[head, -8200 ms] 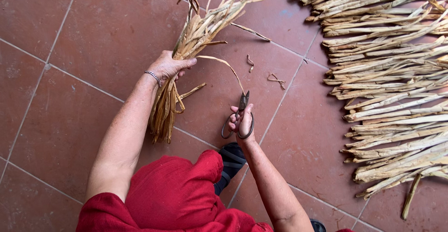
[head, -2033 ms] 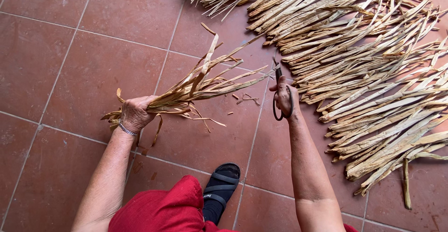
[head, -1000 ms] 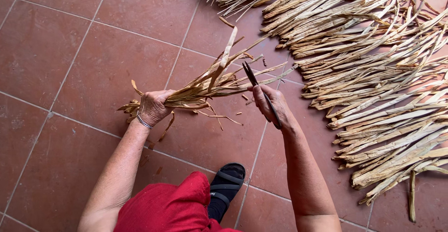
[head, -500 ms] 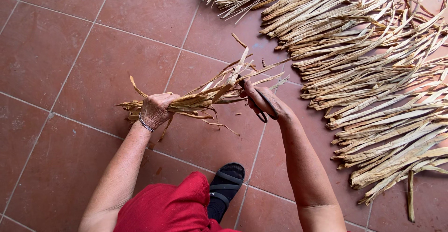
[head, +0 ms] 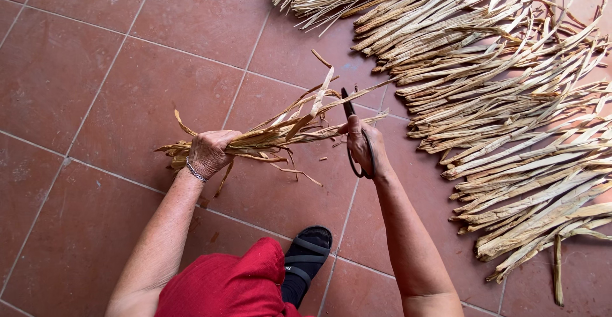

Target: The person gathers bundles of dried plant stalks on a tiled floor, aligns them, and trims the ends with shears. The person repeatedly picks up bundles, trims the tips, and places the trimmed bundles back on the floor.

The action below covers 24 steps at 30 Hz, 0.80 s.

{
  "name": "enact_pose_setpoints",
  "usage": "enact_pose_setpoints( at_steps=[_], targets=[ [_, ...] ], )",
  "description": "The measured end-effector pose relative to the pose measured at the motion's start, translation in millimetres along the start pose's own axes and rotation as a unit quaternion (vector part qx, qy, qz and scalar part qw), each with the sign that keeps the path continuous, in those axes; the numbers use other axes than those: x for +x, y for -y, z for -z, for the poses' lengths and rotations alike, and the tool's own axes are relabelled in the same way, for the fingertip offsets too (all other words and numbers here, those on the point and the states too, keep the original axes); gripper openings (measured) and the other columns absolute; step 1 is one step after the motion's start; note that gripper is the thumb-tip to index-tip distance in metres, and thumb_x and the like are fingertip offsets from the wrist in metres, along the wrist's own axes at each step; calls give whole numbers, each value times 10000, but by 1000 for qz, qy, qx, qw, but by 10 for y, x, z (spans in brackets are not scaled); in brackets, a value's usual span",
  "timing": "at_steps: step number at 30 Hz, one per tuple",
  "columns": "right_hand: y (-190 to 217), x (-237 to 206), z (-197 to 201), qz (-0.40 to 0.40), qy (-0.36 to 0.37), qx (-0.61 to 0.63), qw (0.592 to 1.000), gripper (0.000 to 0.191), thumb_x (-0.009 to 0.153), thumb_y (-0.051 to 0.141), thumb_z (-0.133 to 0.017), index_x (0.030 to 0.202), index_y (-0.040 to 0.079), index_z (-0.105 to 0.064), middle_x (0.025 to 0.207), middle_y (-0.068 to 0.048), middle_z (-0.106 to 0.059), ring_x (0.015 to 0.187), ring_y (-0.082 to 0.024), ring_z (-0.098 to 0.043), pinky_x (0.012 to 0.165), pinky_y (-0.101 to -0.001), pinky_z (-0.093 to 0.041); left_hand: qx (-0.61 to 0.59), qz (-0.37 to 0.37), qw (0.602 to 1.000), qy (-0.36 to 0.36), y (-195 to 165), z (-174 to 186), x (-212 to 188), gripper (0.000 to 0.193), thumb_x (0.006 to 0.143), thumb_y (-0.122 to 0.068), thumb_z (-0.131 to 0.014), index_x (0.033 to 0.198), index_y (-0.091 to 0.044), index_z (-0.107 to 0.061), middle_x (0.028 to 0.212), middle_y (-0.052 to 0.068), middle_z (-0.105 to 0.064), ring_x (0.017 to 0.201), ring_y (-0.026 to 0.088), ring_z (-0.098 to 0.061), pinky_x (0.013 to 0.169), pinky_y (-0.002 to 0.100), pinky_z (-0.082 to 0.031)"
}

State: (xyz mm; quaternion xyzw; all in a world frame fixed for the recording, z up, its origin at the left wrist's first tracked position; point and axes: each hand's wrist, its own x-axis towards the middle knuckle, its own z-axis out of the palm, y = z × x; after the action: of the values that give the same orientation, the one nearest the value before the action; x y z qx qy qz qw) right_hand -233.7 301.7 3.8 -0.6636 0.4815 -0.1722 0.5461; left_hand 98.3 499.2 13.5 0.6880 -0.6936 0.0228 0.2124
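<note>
The left hand (head: 207, 153) was clenched around a bundle of dried leaf strips (head: 280, 129), gripping it near its butt end, so that short frayed ends stuck out to the left of the fist while the long strips fanned up and to the right. A thin bracelet (head: 195, 173) sat on the wrist just below the bundle's gripped end. The right hand (head: 363, 148) grasped a pair of dark scissors (head: 354, 137), fingers through the loops, with the blades pointing up and meeting the loose tips at the bundle's right end; whether the blades were apart or closed could not be told.

Beneath the bundle lay the floor of reddish-brown tiles (head: 95, 87), with a few small snippets scattered just under the strips. To the right of the bundle, well past the scissors, a large spread of dried strips (head: 510, 113) lay in rough rows on the floor. Below the bundle, toward the person, a red garment (head: 223, 288) covered the lap, and a black sandal (head: 308, 259) showed beside it.
</note>
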Motion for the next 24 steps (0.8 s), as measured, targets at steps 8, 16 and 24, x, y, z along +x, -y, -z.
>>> enact_pose_setpoints(
  at_steps=[8,16,24],
  targets=[
    [285,-8,90,117,12,-138,983,641,1046,636,-368,1166,111,-715,1005,-115,-762,1004,-326,-729,848,-448,-550,18,-1,1000,23,-48,17,11,174,916,-292,-730,992,-136,-723,797,40,-720,718,237,-723,624,359,-581],
    [269,100,-70,146,42,-174,973,674,1022,645,-280,1173,164,-727,993,-107,-784,972,-367,-735,831,-503,-552,22,-11,999,21,9,-68,-26,150,934,-279,-715,1004,-146,-721,787,29,-713,721,220,-720,624,349,-584],
    [-81,2,31,74,-64,119,988,759,1044,662,-328,1027,10,-715,602,10,-474,464,-88,-421,394,-279,-323,-14,153,984,91,107,-55,74,365,888,-510,-760,1008,-166,-784,727,57,-737,643,187,-730,599,333,-595]
  ],
)
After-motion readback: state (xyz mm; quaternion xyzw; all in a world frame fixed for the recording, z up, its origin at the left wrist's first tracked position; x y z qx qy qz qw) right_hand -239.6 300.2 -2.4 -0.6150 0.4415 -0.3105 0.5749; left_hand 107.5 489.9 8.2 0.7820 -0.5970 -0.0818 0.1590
